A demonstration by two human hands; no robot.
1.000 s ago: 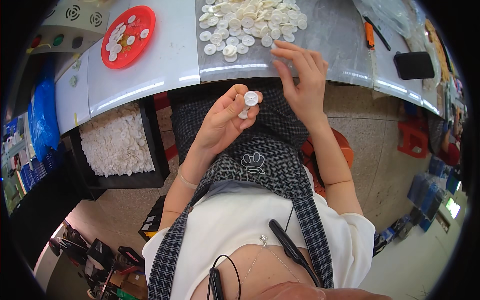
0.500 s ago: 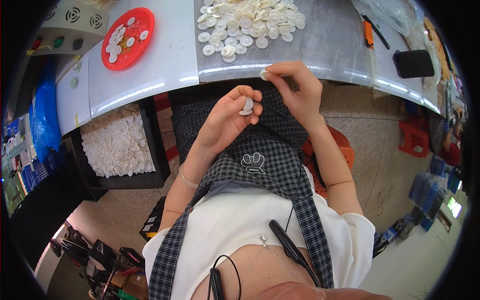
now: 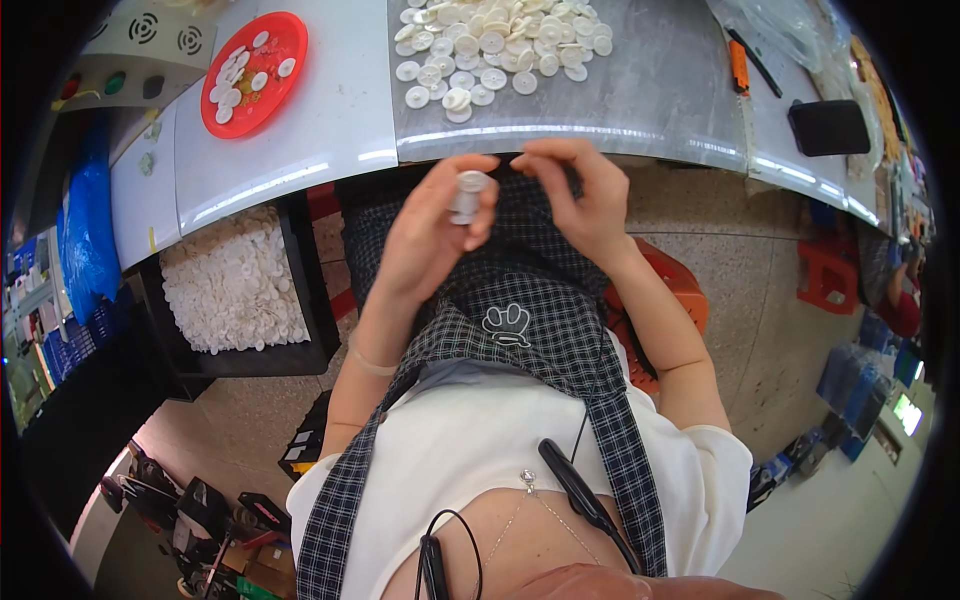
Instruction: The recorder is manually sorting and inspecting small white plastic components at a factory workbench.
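Observation:
Small white plastic discs (image 3: 470, 183) sit between the thumb and curled fingers of my left hand (image 3: 425, 225), one above another; motion blurs them. Just to the right, my right hand (image 3: 590, 195) is raised by the table edge, its thumb and forefinger drawn together. Whatever its fingertips hold, if anything, does not show. A short gap separates the fingertips of both hands. Beyond them, a heap of similar white discs (image 3: 500, 45) lies on the grey tabletop (image 3: 640, 100).
At the far left of the table, a red plate (image 3: 285, 95) carries several discs. A black crate (image 3: 325, 330) full of small white pieces (image 3: 235, 285) stands below on the left. An orange cutter (image 3: 739, 68) and a black flat case (image 3: 830, 128) lie at the right.
My left hand has turned and moved slightly up and left with its discs. The disc seen at my right fingertips earlier no longer shows there; that hand has shifted slightly down and left.

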